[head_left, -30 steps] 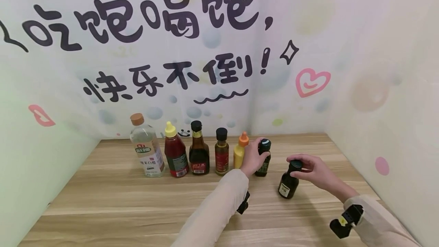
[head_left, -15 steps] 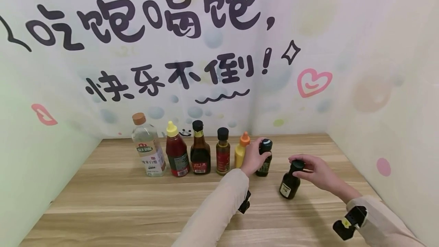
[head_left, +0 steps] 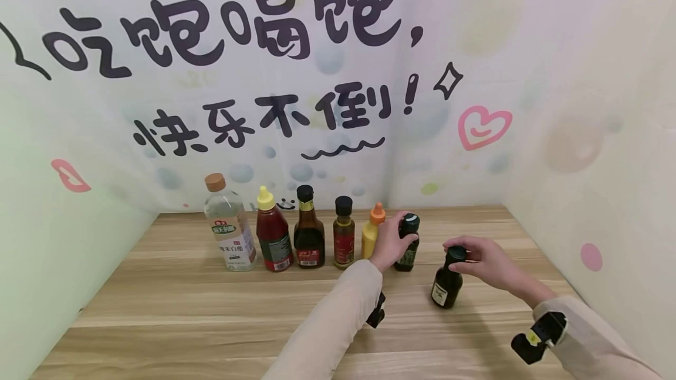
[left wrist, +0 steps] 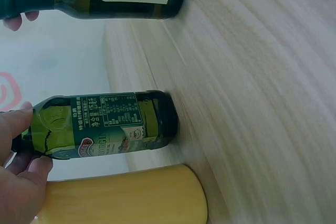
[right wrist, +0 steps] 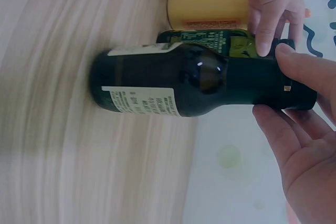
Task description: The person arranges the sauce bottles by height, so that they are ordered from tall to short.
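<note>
My left hand (head_left: 389,244) pinches the neck of a small square olive oil bottle (head_left: 408,257), which stands upright at the right end of a row. In the left wrist view its green label and greenish oil show, with thumb and fingers on either side of the neck. My right hand (head_left: 488,264) grips a darker, round olive oil bottle (head_left: 446,291) by its cap and neck, in front and to the right of the first. That bottle's base is right at the tabletop, and cream labels show in the right wrist view. Left of my left hand is a yellow squeeze bottle (head_left: 367,239), partly hidden.
Leftwards along the row stand a small red-labelled bottle (head_left: 344,239), a dark sauce bottle (head_left: 308,242), a red squeeze bottle (head_left: 274,245) and a clear vinegar bottle (head_left: 231,239). A printed cloth (head_left: 237,34) hangs behind the wooden table (head_left: 185,321).
The head view has shifted slightly. Both hands keep hold of the same olive oil bottles, and the round one is a touch nearer the front.
</note>
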`<state>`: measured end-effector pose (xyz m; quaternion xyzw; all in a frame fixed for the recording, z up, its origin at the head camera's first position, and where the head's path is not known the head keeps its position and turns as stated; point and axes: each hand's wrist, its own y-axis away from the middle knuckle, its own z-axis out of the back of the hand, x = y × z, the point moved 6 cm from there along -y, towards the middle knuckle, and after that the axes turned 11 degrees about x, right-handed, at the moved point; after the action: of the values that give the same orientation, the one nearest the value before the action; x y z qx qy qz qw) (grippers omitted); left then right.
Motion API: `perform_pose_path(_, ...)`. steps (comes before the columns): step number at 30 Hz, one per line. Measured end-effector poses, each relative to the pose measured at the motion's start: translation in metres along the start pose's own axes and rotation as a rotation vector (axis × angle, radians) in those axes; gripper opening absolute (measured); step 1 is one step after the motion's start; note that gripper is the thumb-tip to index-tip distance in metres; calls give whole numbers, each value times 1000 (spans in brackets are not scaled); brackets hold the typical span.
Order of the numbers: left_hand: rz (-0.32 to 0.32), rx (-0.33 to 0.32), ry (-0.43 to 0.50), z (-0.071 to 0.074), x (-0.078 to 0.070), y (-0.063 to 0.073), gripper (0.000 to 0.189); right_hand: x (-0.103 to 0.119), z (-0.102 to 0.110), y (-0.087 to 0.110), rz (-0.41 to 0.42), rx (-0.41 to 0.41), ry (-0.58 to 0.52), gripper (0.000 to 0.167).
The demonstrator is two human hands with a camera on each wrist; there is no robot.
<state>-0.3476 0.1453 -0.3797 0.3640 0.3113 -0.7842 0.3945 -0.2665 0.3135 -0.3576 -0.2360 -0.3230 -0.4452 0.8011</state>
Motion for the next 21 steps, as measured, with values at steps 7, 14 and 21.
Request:
perform_pose_path(7, 14, 5, 0, 0, 1, 0, 44, 13, 10, -6, -12, -3, 40, 36)
perform_pose_path(14, -3, 1, -45, 3, 1, -1, 44, 16, 21, -17, -38, -57, 69, 36)
perform_pose_path(21, -14, 9, -55, 1, -1, -1, 44, 8, 28, -23, -90, -90, 93, 38)
